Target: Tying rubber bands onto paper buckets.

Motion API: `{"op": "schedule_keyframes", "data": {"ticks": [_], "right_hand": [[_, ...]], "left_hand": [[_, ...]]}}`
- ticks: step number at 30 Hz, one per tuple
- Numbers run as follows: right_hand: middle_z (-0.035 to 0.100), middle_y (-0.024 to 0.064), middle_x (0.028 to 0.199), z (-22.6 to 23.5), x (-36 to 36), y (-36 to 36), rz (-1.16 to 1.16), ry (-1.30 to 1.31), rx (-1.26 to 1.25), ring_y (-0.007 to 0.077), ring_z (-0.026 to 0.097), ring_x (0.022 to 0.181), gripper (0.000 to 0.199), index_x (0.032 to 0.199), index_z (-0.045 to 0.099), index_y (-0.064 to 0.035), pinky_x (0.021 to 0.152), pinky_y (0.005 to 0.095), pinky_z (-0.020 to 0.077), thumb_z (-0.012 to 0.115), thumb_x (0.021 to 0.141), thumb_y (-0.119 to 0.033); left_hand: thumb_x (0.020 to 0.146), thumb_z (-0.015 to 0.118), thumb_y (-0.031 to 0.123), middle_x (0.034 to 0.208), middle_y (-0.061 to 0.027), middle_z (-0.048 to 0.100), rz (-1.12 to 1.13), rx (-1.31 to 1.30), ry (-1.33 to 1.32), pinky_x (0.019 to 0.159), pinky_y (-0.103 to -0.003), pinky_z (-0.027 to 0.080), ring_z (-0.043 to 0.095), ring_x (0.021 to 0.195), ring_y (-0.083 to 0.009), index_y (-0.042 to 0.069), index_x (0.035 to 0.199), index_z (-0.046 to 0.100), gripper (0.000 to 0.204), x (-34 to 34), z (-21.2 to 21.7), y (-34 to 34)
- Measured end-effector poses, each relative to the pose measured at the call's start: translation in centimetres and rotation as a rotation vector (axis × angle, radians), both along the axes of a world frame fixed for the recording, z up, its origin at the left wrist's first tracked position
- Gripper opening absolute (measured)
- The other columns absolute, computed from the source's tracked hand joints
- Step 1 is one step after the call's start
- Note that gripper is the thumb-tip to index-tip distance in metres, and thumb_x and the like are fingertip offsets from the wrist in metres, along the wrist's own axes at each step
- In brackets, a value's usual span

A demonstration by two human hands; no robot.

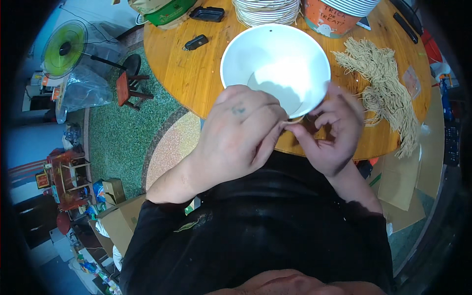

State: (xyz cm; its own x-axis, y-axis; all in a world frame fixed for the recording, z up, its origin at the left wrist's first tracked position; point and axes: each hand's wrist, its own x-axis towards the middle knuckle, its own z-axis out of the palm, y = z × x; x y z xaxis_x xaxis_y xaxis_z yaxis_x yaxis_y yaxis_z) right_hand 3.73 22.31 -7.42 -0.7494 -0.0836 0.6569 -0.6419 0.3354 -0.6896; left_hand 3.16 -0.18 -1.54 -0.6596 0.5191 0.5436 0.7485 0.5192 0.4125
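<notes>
A white bowl (275, 64) stands tilted on the round wooden table (196, 73), its near rim at my fingers. My left hand (241, 132) rests against the bowl's near edge, fingers curled and pinching a thin tan string (296, 119) just below the rim. My right hand (332, 132) meets it from the right, fingertips closed on the same string beside the bowl. A pile of tan strings (386, 88) lies on the table to the right of the bowl.
At the table's far side stand a stack of white bowls (265, 11), an orange bucket (327, 19), a green bag (167, 12) and two dark small devices (196, 42). A fan (64, 49) and red stool (129, 87) stand on the green floor at left. Cardboard boxes (123, 216) sit lower left.
</notes>
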Motion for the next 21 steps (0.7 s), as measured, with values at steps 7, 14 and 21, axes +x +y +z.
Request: {"op": "schedule_keyframes", "data": {"ticks": [7,14,21], "right_hand": [[0.076,0.0072,0.115,0.6,1.0,1.0,0.019,0.378,0.404,0.02,0.076,0.084,0.023,0.106,0.078,-0.0059,0.064,0.0311,0.0614,0.085,0.085,0.0],[0.077,0.0066,0.114,0.5,0.4,2.9,0.034,0.316,0.442,0.0202,0.076,0.081,0.024,0.108,0.076,-0.0078,0.065,0.0317,0.0609,0.084,0.085,-0.005],[0.082,0.0083,0.11,3.5,-3.0,7.5,-0.228,0.309,0.664,0.0253,0.08,0.095,0.026,0.11,0.081,-0.0085,0.08,0.0347,0.0631,0.079,0.087,0.003]], "left_hand": [[0.086,0.076,0.0,0.096,-0.0068,0.071,-0.137,-0.003,-0.012,0.086,-0.041,0.048,0.07,0.087,-0.0266,0.008,0.103,0.066,0.021,0.0,-0.7,-1.8],[0.071,0.071,0.001,0.089,-0.0046,0.067,-0.132,-0.125,0.026,0.085,-0.041,0.047,0.069,0.082,-0.0246,0.009,0.093,0.064,0.024,-0.1,-0.2,-2.8],[0.066,0.066,0.004,0.093,-0.0063,0.07,-0.092,-0.327,0.115,0.11,-0.056,0.045,0.075,0.105,-0.0294,0.008,0.084,0.06,0.019,-1.9,2.1,-6.3]]}}
